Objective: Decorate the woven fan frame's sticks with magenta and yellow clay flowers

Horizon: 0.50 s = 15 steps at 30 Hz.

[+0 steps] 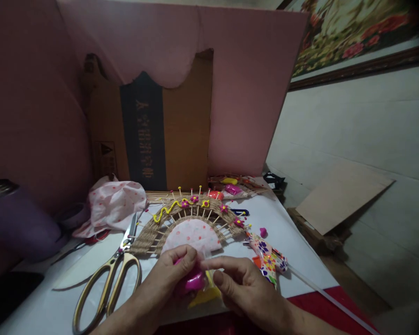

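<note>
My left hand (172, 274) is closed around a packet of magenta modelling clay (194, 280) in clear plastic. Beside it is my right hand (244, 284), its index finger stretched out to the packet's edge and its thumb apart; the other fingers are curled and partly hidden. Yellow material (206, 297) shows below the packet. Just beyond both hands lies a fan-shaped twine weaving (150, 235) on sticks with coloured tips, bearing clay flowers (205, 204) and a wavy yellow clay strip (165, 211). Dotted fabric (192, 232) covers its inner half-circle.
Gold-handled scissors (106, 286) lie left of my hands. On the right are a flower-patterned glue gun (267, 258) with a glue stick and a magenta clay lump (263, 231). Crumpled dotted cloth (113, 202), clay packets (232, 189) and a cardboard piece (186, 125) stand behind.
</note>
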Each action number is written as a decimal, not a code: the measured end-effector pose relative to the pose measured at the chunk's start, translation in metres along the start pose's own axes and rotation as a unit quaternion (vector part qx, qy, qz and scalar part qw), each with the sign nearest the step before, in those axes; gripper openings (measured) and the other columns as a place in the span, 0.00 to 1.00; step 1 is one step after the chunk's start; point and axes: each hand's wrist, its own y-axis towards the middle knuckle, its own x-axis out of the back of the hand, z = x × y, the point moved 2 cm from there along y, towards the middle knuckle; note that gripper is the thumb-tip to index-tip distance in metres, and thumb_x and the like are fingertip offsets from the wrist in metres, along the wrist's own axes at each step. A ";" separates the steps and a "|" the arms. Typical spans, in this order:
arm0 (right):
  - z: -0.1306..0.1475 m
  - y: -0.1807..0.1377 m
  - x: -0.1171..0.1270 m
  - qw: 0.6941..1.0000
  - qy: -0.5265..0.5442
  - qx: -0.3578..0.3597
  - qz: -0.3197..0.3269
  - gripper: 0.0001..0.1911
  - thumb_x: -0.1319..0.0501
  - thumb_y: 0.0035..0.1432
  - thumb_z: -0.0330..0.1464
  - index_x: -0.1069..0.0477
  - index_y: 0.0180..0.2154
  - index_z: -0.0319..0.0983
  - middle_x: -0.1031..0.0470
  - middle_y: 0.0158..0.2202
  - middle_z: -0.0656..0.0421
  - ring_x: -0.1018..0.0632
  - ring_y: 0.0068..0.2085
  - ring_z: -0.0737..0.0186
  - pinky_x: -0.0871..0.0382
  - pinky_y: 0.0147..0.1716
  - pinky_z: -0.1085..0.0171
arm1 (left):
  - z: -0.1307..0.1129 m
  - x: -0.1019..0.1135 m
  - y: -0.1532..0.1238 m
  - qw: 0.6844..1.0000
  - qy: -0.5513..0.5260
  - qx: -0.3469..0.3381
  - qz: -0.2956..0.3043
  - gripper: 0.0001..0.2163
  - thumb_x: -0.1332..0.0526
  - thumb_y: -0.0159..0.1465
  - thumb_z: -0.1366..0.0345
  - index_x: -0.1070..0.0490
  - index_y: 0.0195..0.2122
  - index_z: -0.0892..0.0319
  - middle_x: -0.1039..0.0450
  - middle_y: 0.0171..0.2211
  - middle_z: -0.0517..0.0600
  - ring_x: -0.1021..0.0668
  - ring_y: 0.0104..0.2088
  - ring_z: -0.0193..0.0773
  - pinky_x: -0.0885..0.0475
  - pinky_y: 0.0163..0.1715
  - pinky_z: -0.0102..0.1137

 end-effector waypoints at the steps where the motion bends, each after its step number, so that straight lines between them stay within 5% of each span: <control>1: 0.000 0.000 0.000 1.000 -0.022 0.010 -0.006 0.20 0.39 0.54 0.44 0.27 0.44 0.39 0.47 0.14 0.70 0.46 0.15 0.77 0.55 0.14 0.73 | 0.000 0.000 -0.001 1.000 0.005 0.002 -0.001 0.16 0.36 0.53 0.52 0.36 0.24 0.61 0.36 0.17 0.44 0.37 0.15 0.24 0.46 0.14 0.21; 7: 0.010 -0.001 0.014 0.980 -0.078 0.060 -0.171 0.16 0.36 0.50 0.44 0.26 0.33 0.37 0.45 0.16 0.68 0.46 0.18 0.74 0.54 0.17 0.71 | -0.006 -0.004 -0.003 0.999 -0.018 -0.013 -0.030 0.13 0.34 0.52 0.57 0.34 0.26 0.61 0.31 0.19 0.46 0.34 0.17 0.25 0.44 0.16 0.20; 15: 0.014 -0.003 0.008 0.963 -0.205 0.052 -0.165 0.14 0.40 0.54 0.41 0.30 0.27 0.36 0.37 0.22 0.64 0.39 0.25 0.70 0.44 0.26 0.69 | 0.002 0.000 0.002 0.998 -0.005 -0.057 0.000 0.10 0.35 0.54 0.60 0.30 0.27 0.63 0.30 0.20 0.47 0.30 0.20 0.28 0.37 0.22 0.23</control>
